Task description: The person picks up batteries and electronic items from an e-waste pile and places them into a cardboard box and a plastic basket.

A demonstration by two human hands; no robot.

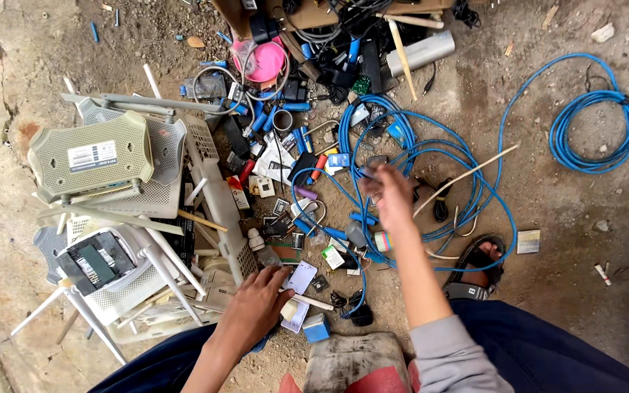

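The left hand [256,309] presses flat, fingers spread, on light, stiff white plastic scraps [301,278] beside the router pile [121,211]; the blurred right hand [389,191] hovers over limp blue cable [416,156], grip unclear.

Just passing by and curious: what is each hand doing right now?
Left hand: palm down, fingers on a small white card, gripping nothing visible.
Right hand: blurred over blue cable, grip unclear.

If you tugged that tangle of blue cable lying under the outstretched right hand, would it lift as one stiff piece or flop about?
Probably floppy: the blue cable tangle lies in loose, uneven loops. It would likely snag, since small parts and a pale stick lie across it. It looks light for its spread.
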